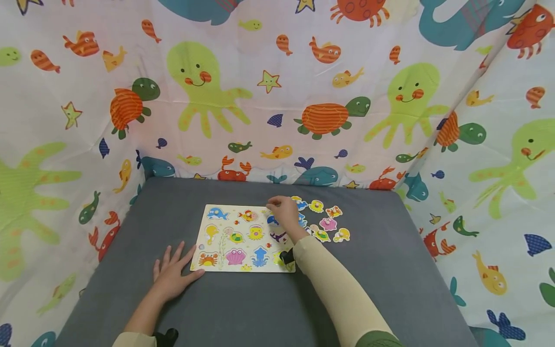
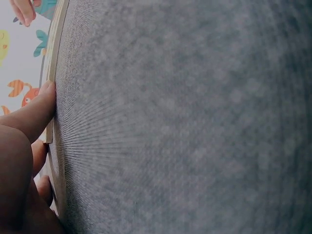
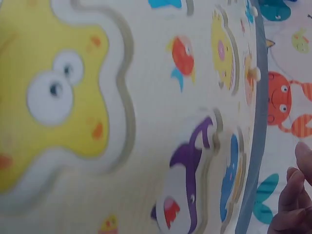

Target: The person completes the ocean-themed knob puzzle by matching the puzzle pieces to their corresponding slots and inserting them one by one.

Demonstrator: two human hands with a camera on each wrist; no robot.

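Note:
A pale puzzle board with sea-animal pictures lies on the grey table. My left hand rests at its lower left corner, fingers spread, and the left wrist view shows a fingertip against the board's edge. Over the board's upper right part is my right hand, its fingers bent and pointing left; I see nothing between them. In the right wrist view its fingers appear at the right edge. Below them that view shows a yellow starfish and a purple-and-white dolphin-like shape. My right hand and forearm hide part of the board's right side.
Several loose animal pieces lie right of the board, among them a pink one, a yellow round one and a turtle. Some are partly behind my right hand. A sea-animal print curtain stands around the grey table.

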